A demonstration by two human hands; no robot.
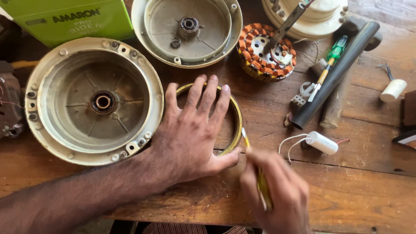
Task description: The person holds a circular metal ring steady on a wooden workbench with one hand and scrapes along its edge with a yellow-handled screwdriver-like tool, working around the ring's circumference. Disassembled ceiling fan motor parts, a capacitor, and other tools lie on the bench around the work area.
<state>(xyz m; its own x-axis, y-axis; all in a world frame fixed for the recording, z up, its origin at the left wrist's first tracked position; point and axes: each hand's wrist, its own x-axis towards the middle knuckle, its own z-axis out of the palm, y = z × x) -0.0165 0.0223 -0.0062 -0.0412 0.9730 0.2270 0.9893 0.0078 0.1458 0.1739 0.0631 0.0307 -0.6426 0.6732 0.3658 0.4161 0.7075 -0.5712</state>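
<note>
Worn wooden bench (346, 190), planks scratched and stained, seen from above. Left hand (190, 134) lies flat, palm down, fingers spread, pressing on a thin yellowish metal ring (237, 125); it grasps nothing, and the thumb tip touches the ring's near edge. The ring lies flat on the bench, mostly hidden under the palm, its right arc showing. Right hand (277, 190), blurred, is closed around a yellow-handled tool (261, 186); the tool's tip (245, 138) sits at the ring's outer right edge, touching or just beside it, cannot tell which.

Just left of the ring, touching the left wrist area: a large round cream metal housing (93, 102), open side up, with a bearing at centre and screw lugs round the rim. Behind the ring, a second, shallower round cover (186, 30), also open side up. Right of that cover, a round coil of copper windings (266, 52) with a dark metal tool resting in its middle. Behind the coil, part of a cream round body (312, 15) at the frame edge.

Further right: a black tube (336, 71) lying aslant, a green-handled screwdriver (331, 60) on it, a wooden handle beneath. Near the right hand, a small white cylinder with wires (321, 143). A second white cylinder (393, 90) lies well apart at far right. Green box (69, 19) at upper left.
</note>
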